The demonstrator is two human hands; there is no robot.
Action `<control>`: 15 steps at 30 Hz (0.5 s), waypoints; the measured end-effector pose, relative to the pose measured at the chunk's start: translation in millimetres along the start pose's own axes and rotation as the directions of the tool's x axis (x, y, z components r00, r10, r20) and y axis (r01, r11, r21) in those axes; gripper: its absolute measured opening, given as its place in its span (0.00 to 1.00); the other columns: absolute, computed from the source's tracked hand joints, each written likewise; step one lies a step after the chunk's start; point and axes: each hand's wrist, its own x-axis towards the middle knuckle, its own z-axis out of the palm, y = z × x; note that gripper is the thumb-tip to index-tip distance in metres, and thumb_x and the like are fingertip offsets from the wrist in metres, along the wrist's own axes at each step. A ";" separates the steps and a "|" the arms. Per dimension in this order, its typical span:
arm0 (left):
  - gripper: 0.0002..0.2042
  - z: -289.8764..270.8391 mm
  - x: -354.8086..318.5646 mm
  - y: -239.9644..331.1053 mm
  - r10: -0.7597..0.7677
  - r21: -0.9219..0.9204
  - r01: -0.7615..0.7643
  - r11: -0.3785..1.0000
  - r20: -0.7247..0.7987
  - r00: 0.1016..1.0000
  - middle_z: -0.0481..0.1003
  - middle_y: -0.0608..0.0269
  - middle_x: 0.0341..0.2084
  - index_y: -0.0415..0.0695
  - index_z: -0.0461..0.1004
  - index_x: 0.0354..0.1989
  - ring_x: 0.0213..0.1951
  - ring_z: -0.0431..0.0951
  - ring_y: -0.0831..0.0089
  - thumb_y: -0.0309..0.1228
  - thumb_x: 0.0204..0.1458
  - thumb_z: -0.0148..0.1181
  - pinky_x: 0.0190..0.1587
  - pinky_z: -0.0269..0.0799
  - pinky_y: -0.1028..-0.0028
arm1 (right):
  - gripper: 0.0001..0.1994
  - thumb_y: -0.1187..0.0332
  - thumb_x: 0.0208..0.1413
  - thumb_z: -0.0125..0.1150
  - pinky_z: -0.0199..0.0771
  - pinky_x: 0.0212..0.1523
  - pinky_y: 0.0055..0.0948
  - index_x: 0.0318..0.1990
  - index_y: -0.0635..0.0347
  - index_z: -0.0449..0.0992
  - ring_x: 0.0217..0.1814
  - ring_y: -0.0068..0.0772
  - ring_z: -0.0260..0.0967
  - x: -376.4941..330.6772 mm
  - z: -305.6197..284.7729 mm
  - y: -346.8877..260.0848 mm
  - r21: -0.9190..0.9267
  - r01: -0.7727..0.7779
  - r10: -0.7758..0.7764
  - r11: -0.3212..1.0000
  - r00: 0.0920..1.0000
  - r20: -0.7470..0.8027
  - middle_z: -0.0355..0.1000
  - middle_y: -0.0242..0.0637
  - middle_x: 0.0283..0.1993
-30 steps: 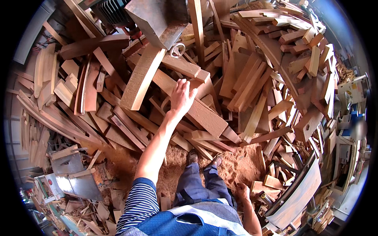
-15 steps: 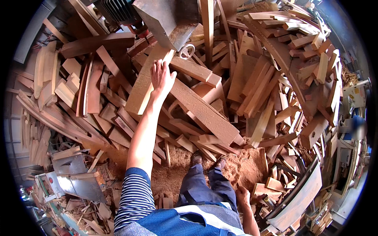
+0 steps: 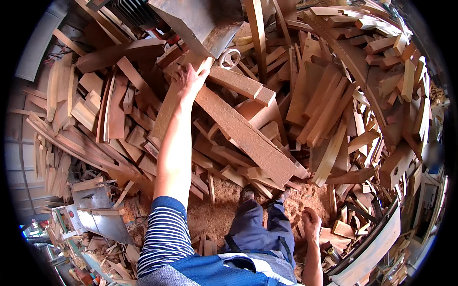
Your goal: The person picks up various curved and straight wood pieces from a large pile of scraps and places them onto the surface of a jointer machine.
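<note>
My left arm stretches forward to a wide, pale wooden board [image 3: 167,109] that slants out from under a metal chute. On the board's upper part my left hand [image 3: 191,82] is closed, fingers over the left side and thumb toward the right; the forearm covers some of the board. Right of that hand lie a shorter wooden block [image 3: 236,82] and a long plank [image 3: 245,136] dusted with sawdust. Low by my right leg hangs my right hand [image 3: 311,224], its fingers curled in, with nothing visible in them.
Above the board is the grey metal chute [image 3: 195,26], with a small handwheel [image 3: 230,58] beside it and a dark finned motor [image 3: 136,16] to the left. Piled wood offcuts [image 3: 324,100] surround me. Sawdust [image 3: 214,200] covers the floor around my feet.
My left hand has gone from resting spread on the board to closing over it. The board has slid a little up toward the chute. My right hand has risen slightly.
</note>
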 end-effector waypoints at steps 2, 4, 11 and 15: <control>0.45 -4.5 -0.6 8.4 0.001 -0.054 0.006 0.999 0.133 0.991 0.49 0.32 0.70 0.40 0.54 0.70 0.73 0.43 0.38 0.63 0.53 0.54 0.72 0.37 0.44 | 0.13 0.75 0.55 0.59 0.73 0.40 0.22 0.48 0.66 0.79 0.37 0.21 0.72 3.7 -0.4 -1.9 -0.025 0.017 -0.017 1.000 1.000 -0.002 0.78 0.33 0.36; 0.47 -32.8 -13.5 21.4 0.036 -0.154 0.004 0.988 0.259 0.965 0.46 0.34 0.71 0.41 0.49 0.72 0.73 0.39 0.39 0.63 0.53 0.53 0.72 0.36 0.44 | 0.12 0.76 0.56 0.58 0.75 0.37 0.26 0.47 0.66 0.79 0.33 0.25 0.75 3.8 -1.2 22.1 -0.100 0.085 -0.086 0.991 0.996 0.000 0.78 0.36 0.34; 0.60 -74.7 -24.4 -36.5 -0.090 -0.034 0.122 0.992 0.485 0.870 0.40 0.41 0.73 0.49 0.41 0.75 0.74 0.40 0.49 0.60 0.37 0.70 0.74 0.41 0.54 | 0.12 0.72 0.52 0.60 0.75 0.39 0.25 0.44 0.63 0.81 0.35 0.24 0.74 -18.8 -10.1 72.4 -0.243 0.104 -0.087 0.964 0.993 0.081 0.78 0.36 0.32; 0.62 -86.3 -74.2 -81.3 -0.051 -0.105 0.116 0.988 0.486 0.872 0.48 0.47 0.70 0.47 0.44 0.74 0.72 0.48 0.49 0.58 0.32 0.75 0.72 0.49 0.54 | 0.10 0.72 0.53 0.60 0.75 0.38 0.26 0.42 0.63 0.81 0.33 0.25 0.74 -27.5 -6.9 66.5 -0.231 0.123 -0.108 0.965 0.991 0.078 0.78 0.37 0.31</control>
